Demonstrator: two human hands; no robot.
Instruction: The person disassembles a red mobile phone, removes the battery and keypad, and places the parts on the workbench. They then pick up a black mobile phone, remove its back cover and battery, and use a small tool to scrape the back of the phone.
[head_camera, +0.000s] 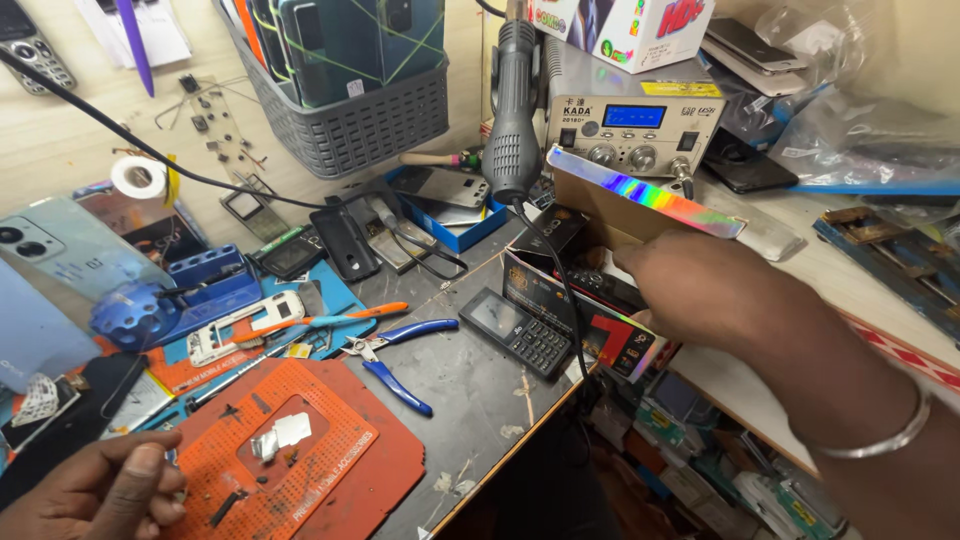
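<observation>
Head view, right hand (715, 290) reaching into open cardboard box (600, 215) with iridescent flap, grip hidden, left hand (95, 490) loosely curled, seemingly empty

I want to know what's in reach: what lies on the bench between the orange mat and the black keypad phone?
In the head view, blue-handled pliers lie on the dark bench between the orange mat and the keypad phone.

At twelve o'clock a soldering station's blue screen (633, 116); above it a white carton (625, 28); centre — a black-and-red box (600, 325) with a rainbow-foil flap (645, 192).
</observation>
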